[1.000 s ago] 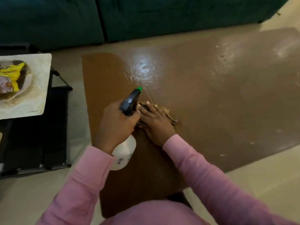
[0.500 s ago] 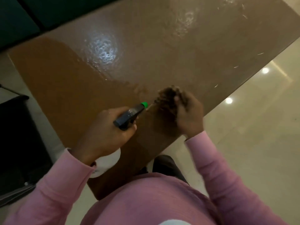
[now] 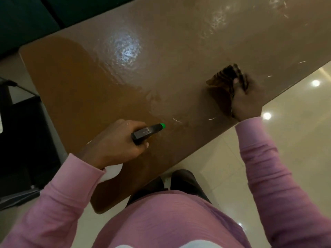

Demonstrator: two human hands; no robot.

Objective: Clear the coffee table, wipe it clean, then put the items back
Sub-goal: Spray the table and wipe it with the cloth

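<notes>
"Has the cloth (image 3: 223, 77) moved?"
"The right hand (image 3: 248, 99) clutches it, now farther along the coffee table (image 3: 71, 77) near edge, away from the spray bottle (image 3: 148, 132) the left hand (image 3: 114, 145) grips. Wiping continues."

Left hand (image 3: 114, 142) and right hand (image 3: 248, 102) both curled in firm grips.

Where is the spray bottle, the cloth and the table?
spray bottle (image 3: 146, 133): head view, on its black trigger head.
cloth (image 3: 220, 81): head view, on its striped folds.
coffee table (image 3: 80, 77): head view, on bare brown top.
</notes>
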